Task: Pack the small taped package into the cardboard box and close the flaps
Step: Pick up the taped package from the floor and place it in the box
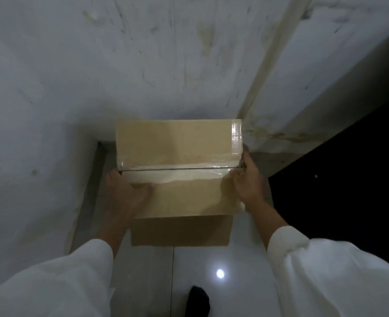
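- One cardboard box (179, 170) sits at the centre of the frame, on a pale glossy tiled floor (234, 282) and close against a scuffed white wall (143, 65) that fills the upper half.
- Its two top flaps lie flat and meet along a dark seam running left to right across the middle of the lid; shiny clear tape (237, 138) shows at the box's upper right corner and along both sides of the seam.
- The small taped package is nowhere to be seen. By my reading it is already inside under the closed flaps, though the picture cannot confirm that.
- Judged from how things lie, the task looks nearly or fully done: flaps down, seam closed. Whether the tape bridges the seam or is old tape cut through cannot be told, so what remains may be only a final press, if anything.
- The left hand (122, 197) lies on the near flap at the box's left edge, fingers spread flat on the cardboard, pressing rather than gripping.
- The right hand (248, 179) wraps the box's right edge at the seam, thumb on top and fingers down the side, holding the box.
- Count: one box, two flaps visible on top, two hands, two white sleeves (326, 271) at the bottom corners, one dark foot (199, 298) at the bottom centre.
- A bright spot of reflected light (220, 273) sits on the floor below the box; a dark area (349, 179) fills the right side.
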